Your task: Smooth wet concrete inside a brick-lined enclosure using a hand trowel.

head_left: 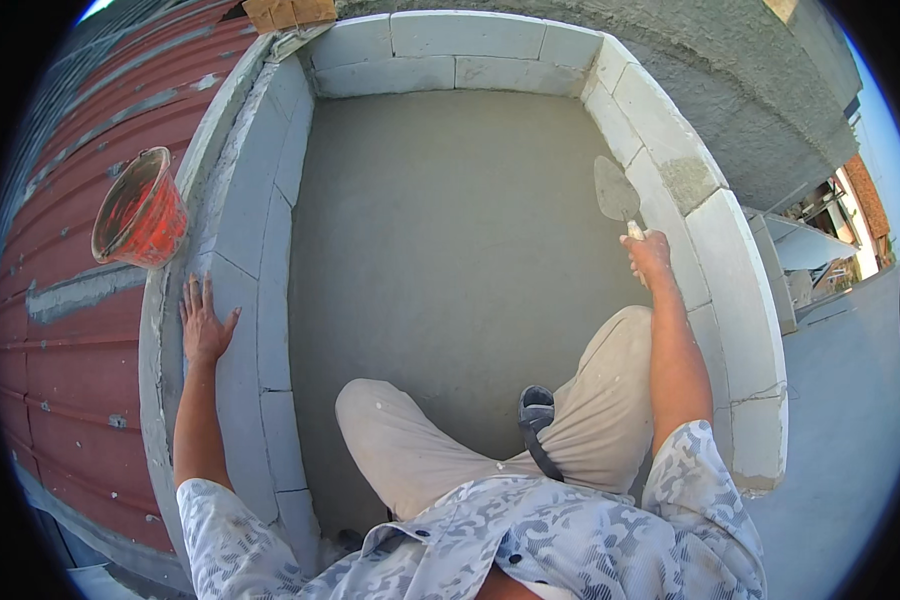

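Note:
My left hand (206,320) lies with fingers spread on the top of the pale block wall (238,420) to the left, holding nothing. My right hand (647,255) is closed on the handle of a pointed metal trowel (615,187), held near the inner side of the right block wall (735,300). Just above my left hand, a red bucket (155,225) with a grey-stained rim sits beside the wall's outer edge.
I squat inside the walled enclosure on a grey cement floor (450,220). Red corrugated sheeting (70,380) lies beyond the left wall. A far block wall (465,45) closes the back, with rough grey concrete (720,80) behind and right, and a wooden board (285,12) at the back left corner.

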The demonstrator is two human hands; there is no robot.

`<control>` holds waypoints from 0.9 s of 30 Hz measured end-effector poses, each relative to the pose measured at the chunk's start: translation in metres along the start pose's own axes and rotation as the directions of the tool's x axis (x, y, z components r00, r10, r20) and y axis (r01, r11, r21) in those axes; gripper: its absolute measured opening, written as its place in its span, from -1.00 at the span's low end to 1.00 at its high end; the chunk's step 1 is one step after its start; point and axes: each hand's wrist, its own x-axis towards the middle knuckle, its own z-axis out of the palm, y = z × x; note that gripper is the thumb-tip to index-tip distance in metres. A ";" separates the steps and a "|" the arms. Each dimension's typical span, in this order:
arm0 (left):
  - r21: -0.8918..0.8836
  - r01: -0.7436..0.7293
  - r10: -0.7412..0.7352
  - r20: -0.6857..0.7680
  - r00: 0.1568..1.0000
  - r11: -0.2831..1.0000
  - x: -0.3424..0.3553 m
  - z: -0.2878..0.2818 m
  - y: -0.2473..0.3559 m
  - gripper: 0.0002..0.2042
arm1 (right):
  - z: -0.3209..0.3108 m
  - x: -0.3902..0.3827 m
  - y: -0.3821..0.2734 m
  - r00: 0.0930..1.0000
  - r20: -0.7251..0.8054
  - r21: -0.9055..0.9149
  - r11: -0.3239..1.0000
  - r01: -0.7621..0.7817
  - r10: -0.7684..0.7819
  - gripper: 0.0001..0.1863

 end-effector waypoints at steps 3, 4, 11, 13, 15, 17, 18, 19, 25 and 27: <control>-0.010 0.016 -0.016 0.019 1.000 1.000 0.001 -0.003 0.007 -0.05 | -0.006 -0.005 0.000 1.000 0.003 0.026 0.999 0.024 -0.024 -0.68; 0.000 0.027 -0.027 0.021 0.999 1.000 0.000 -0.003 0.006 -0.05 | -0.005 -0.005 0.001 0.999 -0.010 0.037 0.999 0.037 -0.037 -0.69; 0.009 0.009 -0.009 -0.001 1.000 1.000 -0.001 -0.002 0.002 -0.06 | -0.007 -0.005 0.002 0.999 -0.017 0.027 0.999 0.040 -0.039 -0.70; 0.008 0.012 -0.012 -0.001 1.000 1.000 -0.002 -0.002 0.002 -0.06 | -0.007 -0.004 0.003 0.999 -0.007 0.028 0.999 0.038 -0.037 -0.71; 0.007 0.019 -0.019 0.007 1.000 1.000 -0.002 -0.003 0.003 -0.06 | -0.007 -0.004 0.004 0.999 0.000 0.027 0.999 0.034 -0.034 -0.71; 0.004 0.023 -0.023 0.018 1.000 1.000 -0.002 -0.003 0.004 -0.06 | -0.005 -0.004 0.004 0.999 -0.021 0.030 0.999 0.029 -0.028 -0.69; -0.003 0.021 -0.021 0.014 1.000 1.000 -0.002 -0.002 0.004 -0.06 | -0.005 -0.004 0.004 0.999 -0.022 0.027 0.999 0.026 -0.025 -0.69; -0.011 0.019 -0.019 0.011 1.000 1.000 -0.002 0.000 0.003 -0.05 | -0.004 -0.003 0.005 1.000 -0.012 0.033 0.999 0.028 -0.028 -0.69; -0.036 0.014 -0.014 -0.001 1.000 0.999 0.001 0.002 0.001 -0.06 | -0.006 0.000 0.007 1.000 -0.007 0.035 0.999 0.030 -0.030 -0.70; -0.034 -0.002 0.001 -0.010 1.000 0.999 0.001 0.005 0.001 -0.06 | -0.008 -0.001 0.007 1.000 -0.009 0.034 0.999 0.024 -0.024 -0.70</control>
